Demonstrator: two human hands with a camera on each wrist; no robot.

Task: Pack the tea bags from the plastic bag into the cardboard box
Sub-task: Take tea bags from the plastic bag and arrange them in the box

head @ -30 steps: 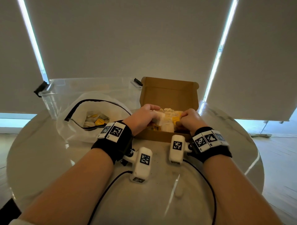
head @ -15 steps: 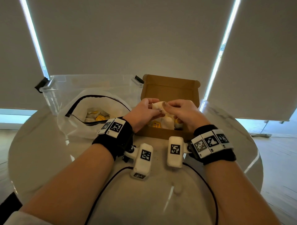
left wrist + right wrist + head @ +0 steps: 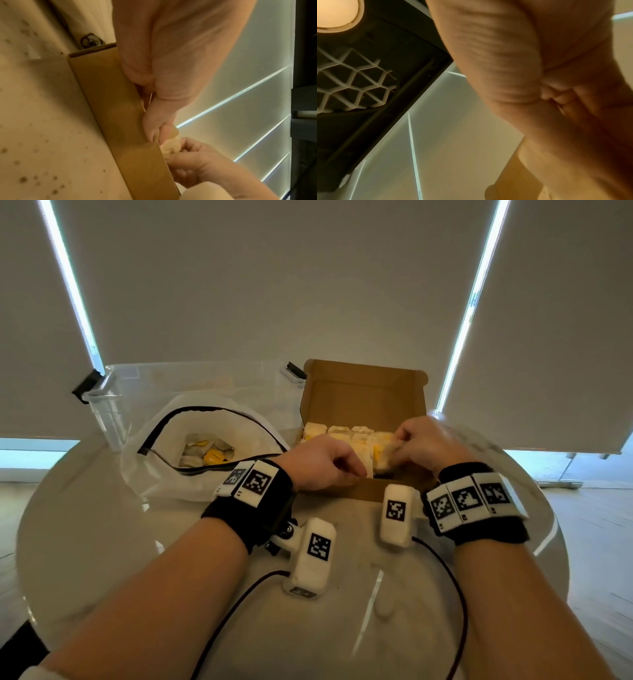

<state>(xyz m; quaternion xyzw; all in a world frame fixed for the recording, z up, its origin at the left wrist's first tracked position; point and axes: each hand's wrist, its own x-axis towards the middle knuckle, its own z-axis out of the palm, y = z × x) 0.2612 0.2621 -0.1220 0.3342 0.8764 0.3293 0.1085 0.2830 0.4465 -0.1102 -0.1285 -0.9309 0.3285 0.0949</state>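
On the round white table [image 3: 102, 542] stood one open brown cardboard box [image 3: 363, 402], its long axis left to right, holding pale tea bags [image 3: 346, 436] too crowded to count. One white plastic bag [image 3: 191, 440] lay left. The right hand [image 3: 428, 445] pinched one tea bag [image 3: 385, 455] over the box; the left hand [image 3: 322, 463] was fisted, contents hidden.

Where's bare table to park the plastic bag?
Free: the table nearest the person, left of the left hand. Crowded: plastic bag, clear bin and cardboard box fill the far side.
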